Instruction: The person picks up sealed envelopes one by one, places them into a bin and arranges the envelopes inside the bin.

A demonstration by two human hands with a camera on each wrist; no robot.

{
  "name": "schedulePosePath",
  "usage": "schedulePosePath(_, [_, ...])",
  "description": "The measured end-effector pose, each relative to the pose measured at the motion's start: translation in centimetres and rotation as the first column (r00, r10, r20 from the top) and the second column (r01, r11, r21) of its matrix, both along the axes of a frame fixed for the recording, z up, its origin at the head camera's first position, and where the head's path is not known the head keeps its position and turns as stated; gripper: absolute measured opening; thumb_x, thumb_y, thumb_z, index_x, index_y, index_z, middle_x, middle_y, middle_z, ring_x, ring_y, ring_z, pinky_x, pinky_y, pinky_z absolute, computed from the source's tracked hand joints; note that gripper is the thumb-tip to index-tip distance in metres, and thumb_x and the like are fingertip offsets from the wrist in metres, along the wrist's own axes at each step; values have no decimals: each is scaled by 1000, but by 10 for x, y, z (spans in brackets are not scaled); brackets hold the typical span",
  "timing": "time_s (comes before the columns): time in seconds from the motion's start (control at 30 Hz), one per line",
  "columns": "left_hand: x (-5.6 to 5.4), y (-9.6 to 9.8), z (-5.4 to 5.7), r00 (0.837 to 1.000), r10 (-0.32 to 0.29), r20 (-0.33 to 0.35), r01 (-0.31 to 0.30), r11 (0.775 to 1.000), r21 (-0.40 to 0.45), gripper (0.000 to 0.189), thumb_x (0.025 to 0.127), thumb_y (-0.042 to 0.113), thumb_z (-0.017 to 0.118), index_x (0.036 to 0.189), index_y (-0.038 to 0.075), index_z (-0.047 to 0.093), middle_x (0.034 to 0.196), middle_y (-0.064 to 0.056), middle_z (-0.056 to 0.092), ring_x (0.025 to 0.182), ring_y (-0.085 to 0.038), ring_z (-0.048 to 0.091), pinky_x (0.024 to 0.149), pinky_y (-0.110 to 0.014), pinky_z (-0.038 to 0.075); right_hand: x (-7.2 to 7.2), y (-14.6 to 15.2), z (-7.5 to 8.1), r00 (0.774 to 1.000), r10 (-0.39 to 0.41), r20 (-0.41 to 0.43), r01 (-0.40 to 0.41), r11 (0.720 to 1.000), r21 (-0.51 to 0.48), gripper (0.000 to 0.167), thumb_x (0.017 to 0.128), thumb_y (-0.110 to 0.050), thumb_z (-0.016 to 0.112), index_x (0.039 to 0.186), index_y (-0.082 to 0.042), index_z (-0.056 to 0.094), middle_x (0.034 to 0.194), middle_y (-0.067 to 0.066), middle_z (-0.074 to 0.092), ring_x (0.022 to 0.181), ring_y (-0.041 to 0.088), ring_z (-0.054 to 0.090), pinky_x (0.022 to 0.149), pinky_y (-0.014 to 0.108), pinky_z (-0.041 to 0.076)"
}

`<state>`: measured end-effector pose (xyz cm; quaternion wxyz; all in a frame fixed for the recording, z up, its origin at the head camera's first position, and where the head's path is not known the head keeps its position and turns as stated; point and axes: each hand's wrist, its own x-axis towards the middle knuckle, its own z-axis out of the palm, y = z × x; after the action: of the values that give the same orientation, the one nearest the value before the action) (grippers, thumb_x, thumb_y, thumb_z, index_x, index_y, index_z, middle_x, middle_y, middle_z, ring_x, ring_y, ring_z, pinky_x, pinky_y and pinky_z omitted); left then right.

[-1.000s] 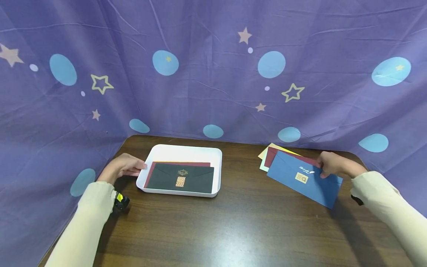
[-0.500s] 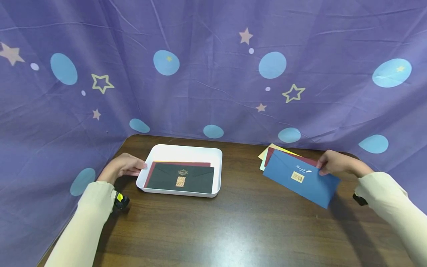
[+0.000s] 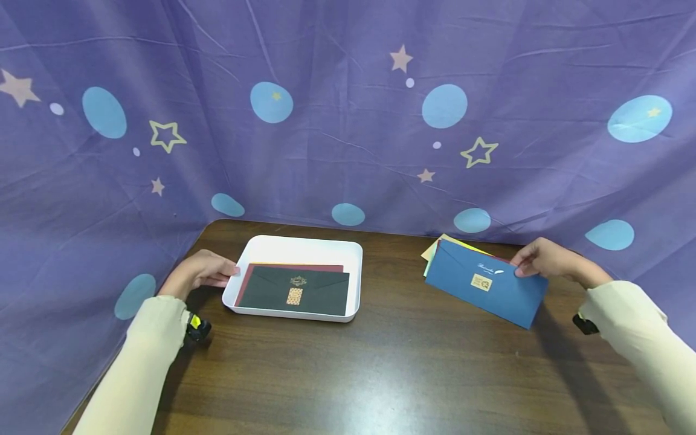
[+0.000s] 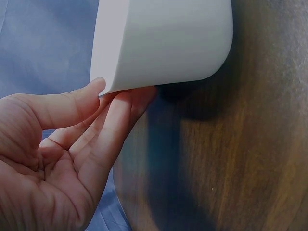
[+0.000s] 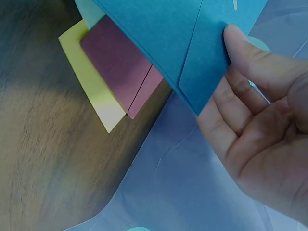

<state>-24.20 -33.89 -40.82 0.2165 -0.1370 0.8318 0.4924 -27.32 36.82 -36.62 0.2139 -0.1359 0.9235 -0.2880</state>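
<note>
My left hand [image 3: 203, 270] pinches the left rim of a white tray [image 3: 304, 248], thumb on the rim and fingers under it in the left wrist view. In the tray lies a dark green envelope [image 3: 321, 293] with a gold print, over a maroon envelope [image 3: 334, 267]. At the right, my right hand [image 3: 551, 264] pinches a blue envelope [image 3: 457, 275] by its far right edge, thumb on top and fingers beneath. Below it in the right wrist view show a maroon envelope [image 5: 115, 57] and a yellow envelope [image 5: 94, 91]; a pale green corner [image 5: 89, 12] peeks out.
Both the tray and the envelope pile are on a brown wooden table [image 3: 326, 374], with bare wood between them. A purple curtain [image 3: 337, 139] with stars and dots hangs behind the table and along its sides.
My right hand has shifted the blue envelope a little left and away from me, so it covers more of the maroon one beneath. The left hand and tray have stayed put.
</note>
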Motion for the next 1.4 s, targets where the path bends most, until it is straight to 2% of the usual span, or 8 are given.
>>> schedulePosePath(0.3, [1,0,0,1000,0,1,0,1000,1,42,97,7,66,129,-19,56,73,6,70,68,-4,67,67,-22,63,-2,-5,2,999,-46,20,47,997,-67,24,91,-4,73,109,12,71,85,5,74,58,2,44,50,19,36])
schedulePosePath(0.57, [1,2,2,1000,-3,1,3,1000,3,43,97,6,65,130,-20,55,74,6,71,69,-5,68,68,-23,63,-7,-19,3,998,-12,-54,10,999,-44,23,91,-4,74,106,13,72,93,14,77,73,1,62,62,20,53])
schedulePosePath(0.73, [1,1,2,1000,-11,2,11,1000,10,44,97,6,65,131,-20,54,76,6,71,70,-5,69,69,-23,63,-6,-31,5,996,-46,-82,40,997,-70,21,92,-4,73,106,12,73,91,12,78,74,5,66,65,23,57])
schedulePosePath(0.9, [0,-1,0,1000,-15,6,15,1000,16,44,98,6,65,131,-20,54,76,6,72,70,-5,69,69,-23,63,-4,-45,7,993,-97,-66,85,983,-165,22,92,-3,73,108,11,73,86,8,76,65,6,58,59,24,51])
schedulePosePath(1.0, [0,-1,0,1000,-17,6,16,1000,18,44,97,6,65,131,-20,54,77,6,72,71,-5,69,69,-23,63,-3,-54,9,993,-103,-49,91,975,-203,23,92,-4,73,110,11,72,86,6,76,65,6,57,59,24,51])
schedulePosePath(1.13, [1,1,2,1000,-9,5,9,1000,10,44,97,6,65,131,-20,54,76,6,71,70,-5,68,69,-23,63,-2,-69,13,994,-97,-50,85,975,-207,24,93,-7,73,111,9,72,90,7,78,71,7,63,64,24,55])
schedulePosePath(1.3, [2,2,3,1000,3,1,-3,1000,0,45,97,7,67,131,-20,55,75,5,71,69,-5,68,69,-23,63,-2,-87,15,994,-100,-53,85,970,-228,27,92,-9,75,111,9,72,84,0,75,68,7,56,61,22,47])
schedulePosePath(1.4, [1,1,3,1000,1,-2,-1,1000,-2,45,97,7,67,131,-19,55,75,5,71,69,-5,68,69,-23,63,-3,-98,16,995,-91,-39,79,968,-240,27,91,-8,76,111,9,72,83,-3,74,69,6,56,62,22,49])
